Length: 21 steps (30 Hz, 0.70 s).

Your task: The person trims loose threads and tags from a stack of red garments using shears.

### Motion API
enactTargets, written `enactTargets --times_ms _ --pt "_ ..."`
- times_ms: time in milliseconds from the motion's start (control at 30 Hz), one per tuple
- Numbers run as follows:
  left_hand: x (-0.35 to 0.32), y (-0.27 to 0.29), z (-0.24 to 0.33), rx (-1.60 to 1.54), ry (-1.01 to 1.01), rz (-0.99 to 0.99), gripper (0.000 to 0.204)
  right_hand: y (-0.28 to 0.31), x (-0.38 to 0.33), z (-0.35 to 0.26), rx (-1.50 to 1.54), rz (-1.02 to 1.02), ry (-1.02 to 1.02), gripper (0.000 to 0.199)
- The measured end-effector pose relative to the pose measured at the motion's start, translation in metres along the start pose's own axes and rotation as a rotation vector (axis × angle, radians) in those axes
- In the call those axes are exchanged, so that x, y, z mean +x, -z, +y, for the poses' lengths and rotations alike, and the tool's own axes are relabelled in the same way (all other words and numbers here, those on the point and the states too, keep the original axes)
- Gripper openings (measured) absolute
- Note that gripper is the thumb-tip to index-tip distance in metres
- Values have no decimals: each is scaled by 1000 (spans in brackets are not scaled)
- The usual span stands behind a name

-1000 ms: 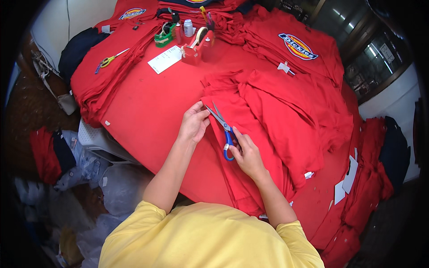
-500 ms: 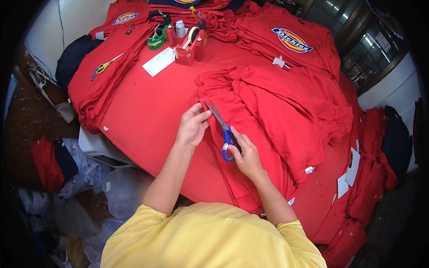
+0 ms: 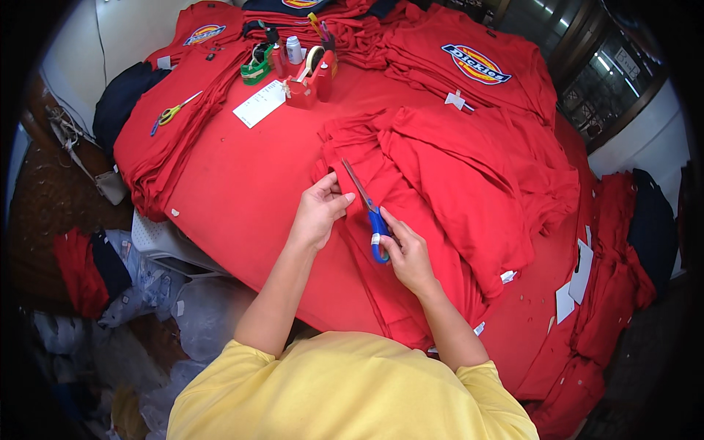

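My right hand (image 3: 409, 253) grips a pair of scissors (image 3: 378, 229) by its blue handles. The grey blades are together and point up and away over a rumpled red garment (image 3: 425, 213). My left hand (image 3: 319, 215) is closed at the garment's left edge, index finger and thumb on the cloth, just left of the blades. Whether a thread or label lies between the fingertips is too small to tell. The garment lies on top of others in a loose heap on the red-covered table (image 3: 242, 183).
Folded red shirts with a front emblem (image 3: 477, 64) are stacked at the far right. A red tape dispenser (image 3: 312, 81), a white bottle (image 3: 294, 50) and a paper slip (image 3: 260, 104) stand or lie farther back. Yellow-handled scissors (image 3: 170, 114) rest on a left pile. White cards (image 3: 581, 271) are at right.
The scissor blades have gone from slightly apart to together, and the handles have closed. My left hand has shifted slightly right along the cloth edge.
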<state>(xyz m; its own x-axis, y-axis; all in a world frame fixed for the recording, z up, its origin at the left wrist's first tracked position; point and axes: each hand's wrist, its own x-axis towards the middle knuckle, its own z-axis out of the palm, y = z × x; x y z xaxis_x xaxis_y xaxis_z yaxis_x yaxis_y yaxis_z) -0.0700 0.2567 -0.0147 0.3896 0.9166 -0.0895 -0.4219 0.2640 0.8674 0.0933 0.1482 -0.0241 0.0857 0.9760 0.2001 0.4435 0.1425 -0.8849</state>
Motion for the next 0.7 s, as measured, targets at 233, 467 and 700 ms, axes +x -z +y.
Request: enactTargets --times_ms 233,467,700 --pt "0 -7 6 -195 44 73 24 6 -7 -6 22 -59 -99 48" --pt "12 9 -13 -231 -56 75 12 12 -10 2 -84 80 126 49" --pt "-2 -4 1 -242 18 62 13 20 -11 -6 -320 -3 194 56"
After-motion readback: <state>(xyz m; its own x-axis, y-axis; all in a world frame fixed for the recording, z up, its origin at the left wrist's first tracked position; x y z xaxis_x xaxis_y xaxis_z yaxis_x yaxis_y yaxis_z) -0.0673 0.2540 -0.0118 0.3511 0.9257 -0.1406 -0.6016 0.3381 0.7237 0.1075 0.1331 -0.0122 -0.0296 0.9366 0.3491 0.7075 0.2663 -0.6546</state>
